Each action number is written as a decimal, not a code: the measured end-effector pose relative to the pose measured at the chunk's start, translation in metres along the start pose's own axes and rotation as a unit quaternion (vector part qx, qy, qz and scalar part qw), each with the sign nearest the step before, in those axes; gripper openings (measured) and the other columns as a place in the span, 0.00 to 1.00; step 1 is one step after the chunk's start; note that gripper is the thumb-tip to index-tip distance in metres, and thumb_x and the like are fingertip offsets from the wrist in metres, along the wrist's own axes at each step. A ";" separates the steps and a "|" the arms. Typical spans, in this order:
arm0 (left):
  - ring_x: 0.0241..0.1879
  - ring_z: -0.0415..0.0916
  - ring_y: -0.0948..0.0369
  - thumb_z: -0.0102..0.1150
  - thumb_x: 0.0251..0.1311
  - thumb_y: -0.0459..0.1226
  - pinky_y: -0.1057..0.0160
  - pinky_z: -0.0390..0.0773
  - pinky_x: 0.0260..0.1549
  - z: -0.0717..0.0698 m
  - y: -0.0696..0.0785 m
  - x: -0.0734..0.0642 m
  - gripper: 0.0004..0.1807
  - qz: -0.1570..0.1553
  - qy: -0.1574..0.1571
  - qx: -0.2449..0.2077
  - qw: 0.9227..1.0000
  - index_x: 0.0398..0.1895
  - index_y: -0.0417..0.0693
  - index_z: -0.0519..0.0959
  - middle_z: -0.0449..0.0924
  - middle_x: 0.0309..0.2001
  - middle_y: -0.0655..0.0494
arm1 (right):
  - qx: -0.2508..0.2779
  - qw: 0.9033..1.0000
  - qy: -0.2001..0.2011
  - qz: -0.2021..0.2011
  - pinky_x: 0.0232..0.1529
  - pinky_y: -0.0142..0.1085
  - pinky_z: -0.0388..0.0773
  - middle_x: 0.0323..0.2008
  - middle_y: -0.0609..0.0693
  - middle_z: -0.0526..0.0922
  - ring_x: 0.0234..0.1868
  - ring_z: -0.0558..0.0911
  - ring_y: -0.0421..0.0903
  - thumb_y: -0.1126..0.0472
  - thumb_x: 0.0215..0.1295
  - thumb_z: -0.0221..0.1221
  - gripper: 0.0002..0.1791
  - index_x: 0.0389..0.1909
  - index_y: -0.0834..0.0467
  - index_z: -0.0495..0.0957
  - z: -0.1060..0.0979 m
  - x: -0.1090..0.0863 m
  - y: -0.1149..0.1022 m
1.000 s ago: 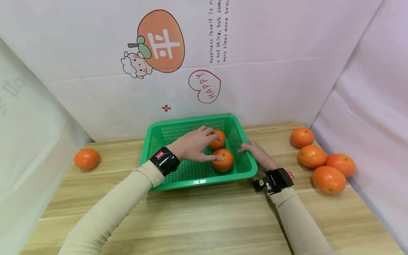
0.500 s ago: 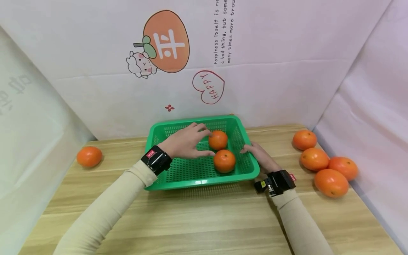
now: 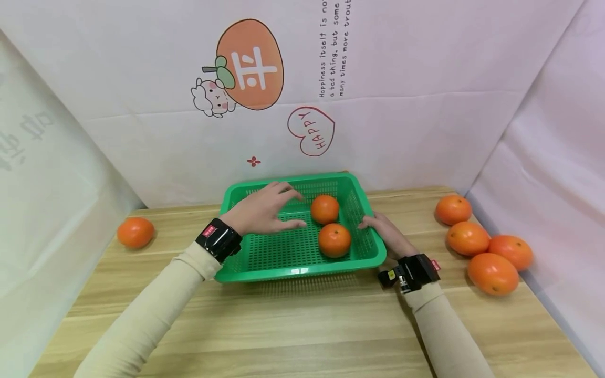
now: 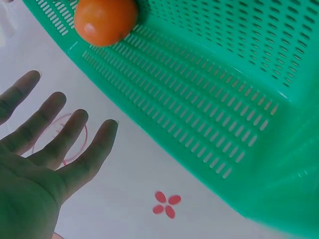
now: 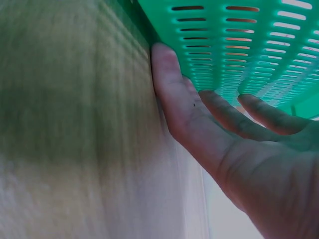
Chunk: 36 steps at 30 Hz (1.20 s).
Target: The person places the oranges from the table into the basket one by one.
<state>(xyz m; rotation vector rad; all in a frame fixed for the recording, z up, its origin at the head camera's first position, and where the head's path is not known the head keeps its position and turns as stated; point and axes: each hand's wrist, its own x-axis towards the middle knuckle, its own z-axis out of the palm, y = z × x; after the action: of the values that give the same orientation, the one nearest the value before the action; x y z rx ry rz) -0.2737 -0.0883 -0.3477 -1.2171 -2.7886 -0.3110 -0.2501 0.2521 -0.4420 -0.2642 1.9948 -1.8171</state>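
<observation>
A green plastic basket (image 3: 298,272) with slotted walls stands on the wooden table against the back wall. Two oranges, a rear orange (image 3: 324,209) and a front orange (image 3: 334,240), sit side by side near its right end. My left hand (image 3: 261,210) hovers over the basket's left half, fingers spread and holding nothing, its fingertips just left of the oranges. At the right wall my right hand (image 3: 388,234) grips the basket, thumb over the rim. The right wrist view shows that hand's fingers (image 5: 167,74) against the outside of the slotted wall, low by the table.
A lone orange (image 3: 135,232) lies at the table's left side. Several more oranges (image 3: 493,274) are grouped at the right edge. White printed sheets (image 3: 406,131) rise behind and on both sides of the table.
My left hand has let go of the oranges and drawn back to the left, its fingers opening. My right hand has kept its grip on the basket.
</observation>
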 end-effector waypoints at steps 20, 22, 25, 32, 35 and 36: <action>0.60 0.77 0.50 0.66 0.65 0.59 0.49 0.82 0.60 -0.017 -0.023 -0.025 0.33 -0.008 0.033 0.010 0.999 0.64 0.48 0.78 0.80 0.60 0.46 | 0.000 1.000 0.004 -0.005 0.51 0.41 0.87 0.75 0.75 0.61 0.54 0.83 0.47 0.60 0.70 0.47 0.43 0.84 0.65 0.45 0.001 0.002 0.000; 0.60 0.78 0.50 0.66 0.66 0.58 0.48 0.81 0.61 -0.018 -0.025 -0.027 0.33 -0.005 0.034 0.010 0.999 0.64 0.46 0.78 0.81 0.60 0.45 | -0.001 1.000 0.006 -0.004 0.51 0.41 0.87 0.75 0.75 0.62 0.54 0.83 0.47 0.59 0.69 0.47 0.43 0.84 0.65 0.45 0.001 0.001 -0.001; 0.59 0.78 0.49 0.66 0.67 0.56 0.48 0.81 0.61 -0.019 -0.028 -0.030 0.32 -0.001 0.035 0.012 0.999 0.64 0.45 0.78 0.81 0.59 0.44 | -0.003 1.000 0.005 -0.007 0.52 0.41 0.86 0.75 0.75 0.61 0.55 0.82 0.48 0.59 0.69 0.47 0.44 0.84 0.65 0.44 0.001 0.000 -0.001; 0.59 0.79 0.49 0.64 0.71 0.49 0.49 0.81 0.61 -0.018 -0.036 -0.039 0.25 0.003 0.049 0.026 0.998 0.63 0.43 0.79 0.81 0.58 0.44 | 0.000 1.000 0.005 -0.006 0.52 0.41 0.86 0.74 0.75 0.62 0.53 0.83 0.46 0.60 0.70 0.46 0.43 0.84 0.65 0.45 0.001 0.000 -0.001; 0.58 0.80 0.49 0.64 0.71 0.45 0.49 0.81 0.60 -0.017 -0.040 -0.044 0.23 0.002 0.058 0.025 0.998 0.62 0.41 0.80 0.82 0.57 0.44 | 0.002 1.000 0.003 -0.008 0.51 0.40 0.86 0.74 0.75 0.62 0.53 0.83 0.44 0.60 0.70 0.46 0.43 0.84 0.64 0.45 0.002 0.001 0.000; 0.58 0.80 0.49 0.64 0.72 0.45 0.49 0.81 0.60 -0.017 -0.041 -0.045 0.23 0.001 0.061 0.025 0.998 0.62 0.41 0.80 0.82 0.57 0.44 | 0.003 1.000 0.003 -0.008 0.51 0.40 0.86 0.74 0.75 0.62 0.53 0.83 0.44 0.60 0.70 0.46 0.42 0.84 0.64 0.45 0.002 0.001 0.000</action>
<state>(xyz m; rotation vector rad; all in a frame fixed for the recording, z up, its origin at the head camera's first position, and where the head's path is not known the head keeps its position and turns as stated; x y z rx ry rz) -0.2734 -0.1520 -0.3444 -1.1505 -2.6753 -0.3021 -0.2501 0.2504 -0.4421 -0.2742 1.9974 -1.8347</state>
